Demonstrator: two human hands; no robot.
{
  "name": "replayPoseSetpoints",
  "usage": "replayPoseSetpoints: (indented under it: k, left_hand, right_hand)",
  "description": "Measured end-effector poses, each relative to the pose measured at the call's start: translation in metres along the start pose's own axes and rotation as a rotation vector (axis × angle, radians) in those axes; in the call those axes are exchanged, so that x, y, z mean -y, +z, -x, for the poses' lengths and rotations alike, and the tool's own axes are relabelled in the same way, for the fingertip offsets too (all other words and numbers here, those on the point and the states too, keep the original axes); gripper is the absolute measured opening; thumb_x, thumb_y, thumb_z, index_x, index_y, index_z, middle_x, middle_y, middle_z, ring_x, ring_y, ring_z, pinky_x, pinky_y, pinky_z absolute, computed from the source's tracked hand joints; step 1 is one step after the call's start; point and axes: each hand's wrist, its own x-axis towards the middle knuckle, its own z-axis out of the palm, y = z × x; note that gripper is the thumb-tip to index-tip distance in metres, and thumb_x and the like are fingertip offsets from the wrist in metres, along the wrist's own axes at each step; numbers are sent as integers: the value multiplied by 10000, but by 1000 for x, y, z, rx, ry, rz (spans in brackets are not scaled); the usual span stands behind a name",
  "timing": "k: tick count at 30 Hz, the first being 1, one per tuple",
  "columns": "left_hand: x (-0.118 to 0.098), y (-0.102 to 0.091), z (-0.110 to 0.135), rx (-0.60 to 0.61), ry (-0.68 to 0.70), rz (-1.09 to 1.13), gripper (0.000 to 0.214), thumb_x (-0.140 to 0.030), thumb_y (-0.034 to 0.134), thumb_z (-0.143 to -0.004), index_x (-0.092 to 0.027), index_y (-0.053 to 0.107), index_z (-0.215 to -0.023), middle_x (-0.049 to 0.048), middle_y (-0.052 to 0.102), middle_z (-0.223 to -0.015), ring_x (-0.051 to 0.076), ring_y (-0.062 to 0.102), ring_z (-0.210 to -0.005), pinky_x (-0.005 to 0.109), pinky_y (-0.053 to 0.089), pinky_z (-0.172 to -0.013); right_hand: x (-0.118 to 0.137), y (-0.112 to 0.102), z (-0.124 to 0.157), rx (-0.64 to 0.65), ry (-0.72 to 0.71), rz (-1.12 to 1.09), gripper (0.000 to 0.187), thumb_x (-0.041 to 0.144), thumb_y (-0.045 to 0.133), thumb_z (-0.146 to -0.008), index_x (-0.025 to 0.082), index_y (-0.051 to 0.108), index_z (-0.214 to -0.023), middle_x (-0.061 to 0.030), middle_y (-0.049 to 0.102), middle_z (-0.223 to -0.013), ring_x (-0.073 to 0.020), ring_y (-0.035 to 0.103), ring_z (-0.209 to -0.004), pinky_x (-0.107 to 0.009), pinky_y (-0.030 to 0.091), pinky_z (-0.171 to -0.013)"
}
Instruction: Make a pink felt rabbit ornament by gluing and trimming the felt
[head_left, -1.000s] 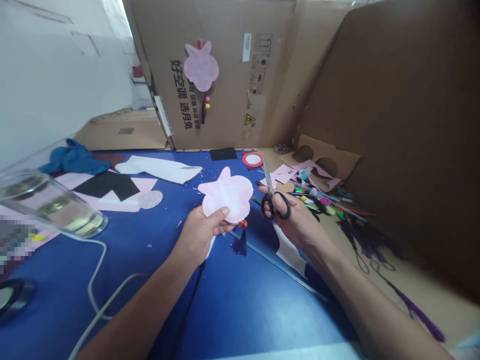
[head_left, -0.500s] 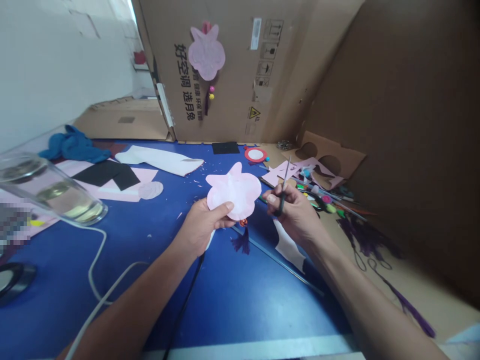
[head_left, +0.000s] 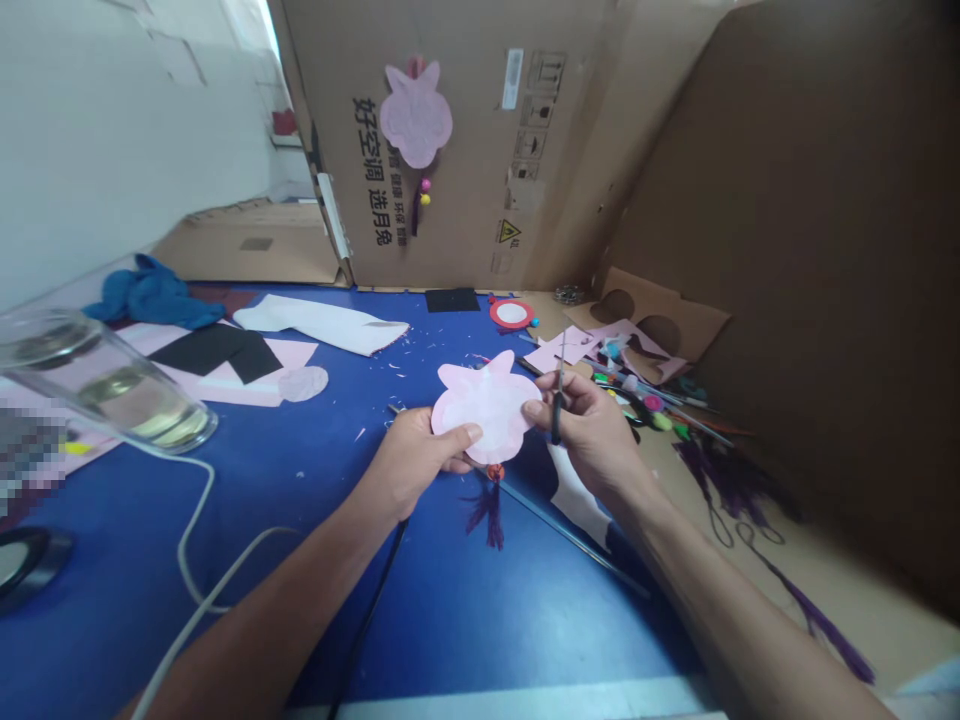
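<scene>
A pale pink paper cutout (head_left: pixel 491 405) with a scalloped outline and two pointed ears on top is in the middle of the head view. My left hand (head_left: pixel 411 460) pinches its lower left edge, thumb on the front face. Below the cutout hang an orange bead (head_left: pixel 496 472) and a dark purple tassel (head_left: pixel 486 515). My right hand (head_left: pixel 600 430) is closed around small black-handled scissors (head_left: pixel 556 415), blades pointing up. Its thumb meets the right edge of the cutout; whether it pinches the paper, I cannot tell.
A similar pink cutout (head_left: pixel 416 118) hangs on the cardboard wall (head_left: pixel 465 230) behind. Right of me lie purple tassels (head_left: pixel 739 480), beads and paper scraps (head_left: pixel 570 345). A glass of liquid (head_left: pixel 142 400), a white cable (head_left: pixel 196 520) and black paper (head_left: pixel 217 350) are on the left.
The cutout and my left hand have moved slightly right and down. My right thumb has come up to the cutout's right edge, the scissors still in that hand.
</scene>
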Motion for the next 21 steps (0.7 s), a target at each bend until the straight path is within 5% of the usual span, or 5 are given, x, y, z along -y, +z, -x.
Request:
replayPoseSetpoints:
  k: [12,21]
  left_hand:
    - [0,-1,0,29,18,39,510,-453,959,-707,-128,843,-1083,155,849,-1080,224,797,-855,271,632,-677]
    - [0,0,0,-14,24,-12,427,-437,937,-717,-122,846,-991,135,848,-941,208,768,-751,288,608,-659]
  right_hand:
    - [1,2,2,5,-4,5,454,236,1011,-630,258,754,-1004,55,673,-786,-128,576,-691,-255,443,-644]
    - [5,6,4,20,-36,-8,431,343,1016,-667,258,751,-995,35,688,-826,-137,589,-707,-259,490,-647]
